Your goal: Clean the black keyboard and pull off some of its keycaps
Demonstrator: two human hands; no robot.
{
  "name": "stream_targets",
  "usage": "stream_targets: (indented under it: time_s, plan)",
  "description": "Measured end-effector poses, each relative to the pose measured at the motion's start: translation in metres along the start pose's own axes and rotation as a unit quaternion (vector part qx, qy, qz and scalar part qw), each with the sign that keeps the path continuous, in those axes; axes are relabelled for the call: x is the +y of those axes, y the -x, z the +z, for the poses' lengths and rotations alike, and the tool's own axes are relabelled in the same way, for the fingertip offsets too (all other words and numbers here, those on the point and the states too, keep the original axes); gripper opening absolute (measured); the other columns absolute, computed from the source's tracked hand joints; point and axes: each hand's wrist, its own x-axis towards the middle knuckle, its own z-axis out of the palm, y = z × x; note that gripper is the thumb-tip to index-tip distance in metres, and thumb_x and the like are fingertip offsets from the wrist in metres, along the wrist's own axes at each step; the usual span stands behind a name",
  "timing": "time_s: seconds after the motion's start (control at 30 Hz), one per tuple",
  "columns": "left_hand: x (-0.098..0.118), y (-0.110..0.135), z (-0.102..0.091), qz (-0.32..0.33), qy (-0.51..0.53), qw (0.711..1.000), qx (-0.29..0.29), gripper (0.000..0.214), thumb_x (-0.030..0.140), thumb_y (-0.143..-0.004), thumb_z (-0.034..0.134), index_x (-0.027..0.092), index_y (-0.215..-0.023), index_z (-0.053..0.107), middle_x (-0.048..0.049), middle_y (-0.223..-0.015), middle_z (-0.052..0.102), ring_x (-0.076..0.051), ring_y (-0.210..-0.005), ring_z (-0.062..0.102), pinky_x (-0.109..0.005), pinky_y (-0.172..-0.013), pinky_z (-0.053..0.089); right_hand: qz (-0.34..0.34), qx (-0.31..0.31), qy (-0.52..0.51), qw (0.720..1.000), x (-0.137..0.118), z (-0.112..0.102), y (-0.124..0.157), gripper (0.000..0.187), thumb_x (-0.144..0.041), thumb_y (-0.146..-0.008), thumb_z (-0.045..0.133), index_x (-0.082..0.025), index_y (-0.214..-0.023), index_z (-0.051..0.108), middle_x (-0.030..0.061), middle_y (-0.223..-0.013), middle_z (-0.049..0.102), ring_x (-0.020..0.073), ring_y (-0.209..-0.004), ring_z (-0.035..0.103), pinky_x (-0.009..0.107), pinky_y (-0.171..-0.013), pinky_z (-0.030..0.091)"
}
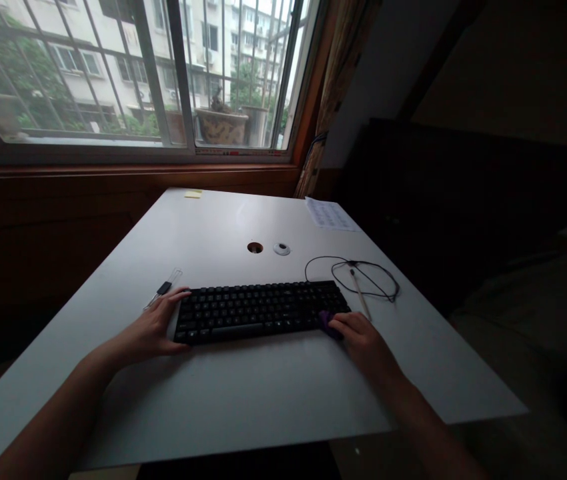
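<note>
A black keyboard (258,311) lies across the middle of a white table (243,393). My left hand (156,328) grips the keyboard's left end, thumb at the front edge and fingers curled over the top corner. My right hand (361,340) is closed on a small purple thing (327,323), perhaps a cloth or pad, pressed against the keyboard's lower right corner. The keyboard's black cable (363,275) lies coiled on the table behind my right hand.
A wire keycap puller (164,289) lies just left of the keyboard. A thin stick (359,293) crosses the cable. A cable hole (255,247) and its white cap (281,249) sit mid-table. A paper sheet (331,215) and yellow note (193,194) lie far back by the window.
</note>
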Motion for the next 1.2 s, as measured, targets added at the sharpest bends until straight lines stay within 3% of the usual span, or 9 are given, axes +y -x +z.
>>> stream_targets:
  time_s: [0.17, 0.27, 0.4, 0.53, 0.7, 0.93, 1.2]
  plan:
    - [-0.003, 0.002, 0.0, 0.0, -0.006, 1.0, -0.003, 0.106, 0.046, -0.078, 0.087, 0.035, -0.162, 0.024, -0.0155, -0.168, 0.032, -0.045, -0.15, 0.039, -0.069, -0.119, 0.038, 0.072, 0.006, 0.062, 0.995, 0.042, -0.02, 0.031, 0.039, -0.003, -0.088, 0.048, -0.023, -0.109, 0.074, 0.0104, -0.108, 0.075, 0.0278, -0.098, 0.068, 0.045, -0.087, 0.06]
    - [-0.004, 0.001, 0.0, 0.004, -0.007, 1.0, -0.006, 0.104, 0.047, -0.079, 0.085, 0.036, -0.162, 0.023, -0.0161, -0.168, 0.032, -0.045, -0.15, 0.039, -0.07, -0.118, 0.038, 0.11, 0.029, 0.072, 0.991, 0.056, -0.029, 0.033, 0.039, -0.006, -0.089, 0.047, -0.023, -0.11, 0.074, 0.0092, -0.106, 0.074, 0.0275, -0.098, 0.068, 0.046, -0.09, 0.059]
    - [-0.005, 0.002, 0.001, 0.008, -0.008, 1.0, 0.002, 0.106, 0.045, -0.078, 0.086, 0.035, -0.162, 0.023, -0.0167, -0.168, 0.031, -0.045, -0.15, 0.039, -0.07, -0.118, 0.038, 0.112, 0.066, 0.055, 0.99, 0.043, -0.025, 0.006, 0.038, -0.009, -0.095, 0.046, -0.024, -0.116, 0.074, 0.0092, -0.108, 0.072, 0.0275, -0.102, 0.067, 0.047, -0.095, 0.057]
    - [-0.005, 0.002, 0.002, 0.014, -0.008, 1.0, 0.009, 0.105, 0.043, -0.078, 0.086, 0.035, -0.162, 0.023, -0.0166, -0.169, 0.032, -0.044, -0.152, 0.038, -0.068, -0.12, 0.036, 0.048, 0.03, 0.017, 0.998, 0.017, -0.001, -0.023, 0.038, -0.006, -0.095, 0.048, -0.024, -0.114, 0.075, 0.0087, -0.107, 0.073, 0.0267, -0.099, 0.065, 0.045, -0.092, 0.058]
    - [-0.003, 0.0, 0.0, 0.015, -0.004, 1.0, 0.011, 0.106, 0.045, -0.077, 0.087, 0.035, -0.163, 0.024, -0.0172, -0.167, 0.035, -0.046, -0.149, 0.041, -0.069, -0.118, 0.039, 0.041, 0.005, 0.055, 0.998, 0.028, 0.009, -0.009, 0.041, 0.002, -0.086, 0.049, -0.021, -0.109, 0.075, 0.0108, -0.106, 0.074, 0.0279, -0.098, 0.066, 0.045, -0.088, 0.059]
    - [-0.003, 0.0, 0.0, 0.017, -0.003, 1.0, 0.011, 0.106, 0.046, -0.078, 0.086, 0.035, -0.163, 0.025, -0.0183, -0.166, 0.035, -0.047, -0.147, 0.042, -0.072, -0.114, 0.041, 0.109, -0.02, 0.116, 0.987, 0.065, -0.02, 0.033, 0.048, 0.003, -0.076, 0.046, -0.022, -0.105, 0.075, 0.0097, -0.105, 0.075, 0.0296, -0.098, 0.067, 0.047, -0.092, 0.058]
    - [-0.006, 0.0, 0.002, 0.021, -0.003, 1.0, 0.009, 0.105, 0.043, -0.078, 0.086, 0.035, -0.163, 0.024, -0.0182, -0.166, 0.034, -0.046, -0.149, 0.04, -0.071, -0.117, 0.037, 0.169, 0.059, 0.162, 0.97, 0.073, -0.06, 0.056, 0.036, -0.014, -0.093, 0.046, -0.021, -0.114, 0.075, 0.0124, -0.107, 0.071, 0.0309, -0.101, 0.066, 0.05, -0.098, 0.055]
